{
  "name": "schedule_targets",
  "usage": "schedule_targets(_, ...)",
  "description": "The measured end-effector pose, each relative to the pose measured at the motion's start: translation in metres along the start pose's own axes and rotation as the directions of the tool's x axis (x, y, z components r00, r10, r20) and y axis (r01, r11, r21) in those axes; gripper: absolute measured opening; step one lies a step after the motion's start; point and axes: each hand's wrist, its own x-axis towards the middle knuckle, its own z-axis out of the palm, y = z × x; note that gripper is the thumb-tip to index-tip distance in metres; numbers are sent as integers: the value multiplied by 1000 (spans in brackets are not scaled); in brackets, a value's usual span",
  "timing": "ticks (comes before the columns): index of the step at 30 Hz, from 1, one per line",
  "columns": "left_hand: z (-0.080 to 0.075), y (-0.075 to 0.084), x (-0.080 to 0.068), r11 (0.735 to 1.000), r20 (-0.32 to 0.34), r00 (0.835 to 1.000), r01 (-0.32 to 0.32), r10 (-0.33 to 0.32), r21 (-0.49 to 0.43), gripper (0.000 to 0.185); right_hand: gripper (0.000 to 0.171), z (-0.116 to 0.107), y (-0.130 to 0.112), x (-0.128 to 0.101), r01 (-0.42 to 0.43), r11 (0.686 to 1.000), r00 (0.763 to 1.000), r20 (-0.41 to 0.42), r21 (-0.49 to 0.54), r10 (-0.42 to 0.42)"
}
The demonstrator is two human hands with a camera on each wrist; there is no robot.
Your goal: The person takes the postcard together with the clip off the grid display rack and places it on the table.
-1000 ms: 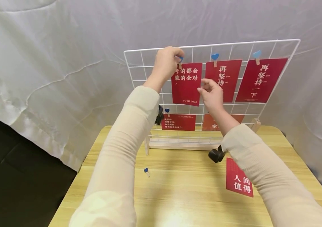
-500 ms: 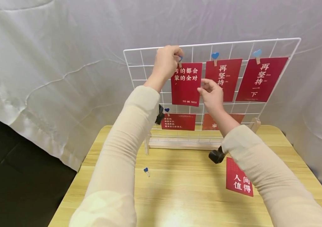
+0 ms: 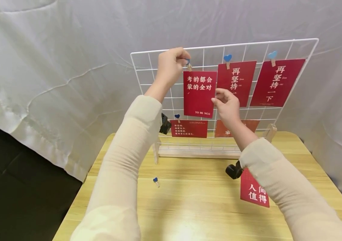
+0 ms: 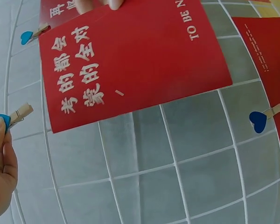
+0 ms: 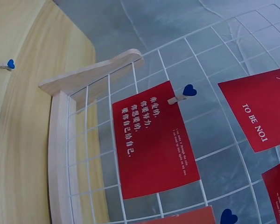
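My left hand [image 3: 169, 67] pinches a small wooden clothespin [image 4: 19, 114] by its blue heart end, in front of the upper left of the white wire grid [image 3: 150, 53]. A gap separates the clothespin's tip from the top of a red card [image 3: 199, 97] with white writing. The card's right edge is held between thumb and fingers of my right hand [image 3: 228, 106]. In the right wrist view only a sliver of that hand shows at the right edge, beside the card's lower part.
Right of it, two red cards [image 3: 279, 83] hang from heart clothespins. Lower down hang a red card [image 3: 189, 129] and an orange card [image 3: 250, 126]. On the wooden table [image 3: 195, 201] lie a loose clothespin [image 3: 156, 181] and another red card [image 3: 253, 190], partly behind my sleeve.
The clothespin has come off the card's top and moved slightly left with my left hand. My right hand and the card have shifted a little down and right.
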Motion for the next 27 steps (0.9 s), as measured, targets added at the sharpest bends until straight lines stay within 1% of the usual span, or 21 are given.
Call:
schedule_targets(4, 0, -6, -6, 995, -8, 999, 37, -38, -88, 12, 32, -2, 3, -6, -4, 1000, 999, 32, -19, 5)
schedule_targets(7, 0, -12, -13, 992, -16, 999, 46, -48, -116, 11, 33, -4, 6, -11, -4, 1000, 999, 51, -22, 5)
schedule_targets(9, 1, -16, -19, 989, -11, 998, 60, -62, -134, 11, 33, -5, 10, -13, -6, 1000, 998, 59, -15, 6)
schedule_targets(11, 2, -20, -25, 989, -8, 997, 72, -74, -128, 10, 33, -6, 14, -15, -12, 1000, 998, 66, -15, 13)
schedule_targets(13, 4, -25, -31, 984, 10, 995, 100, -99, -148, 9, 34, -7, 18, -18, -22, 1000, 997, 74, -20, 24)
schedule_targets(16, 9, -32, -38, 977, 32, 990, 143, -139, -155, 9, 36, -10, 24, -22, -50, 999, 995, 87, -20, 51)
schedule_targets(20, 16, -41, -49, 964, 61, 983, 184, -175, -194, 10, 38, -13, 30, -28, -70, 997, 993, 95, -23, 72)
schedule_targets(25, 24, -51, -64, 938, 106, 968, 248, -228, -244, 10, 38, -18, 37, -36, -81, 996, 991, 100, -37, 85)
schedule_targets(27, 26, -54, -69, 928, 118, 962, 268, -245, -260, 10, 39, -20, 39, -39, -86, 996, 990, 106, -26, 89)
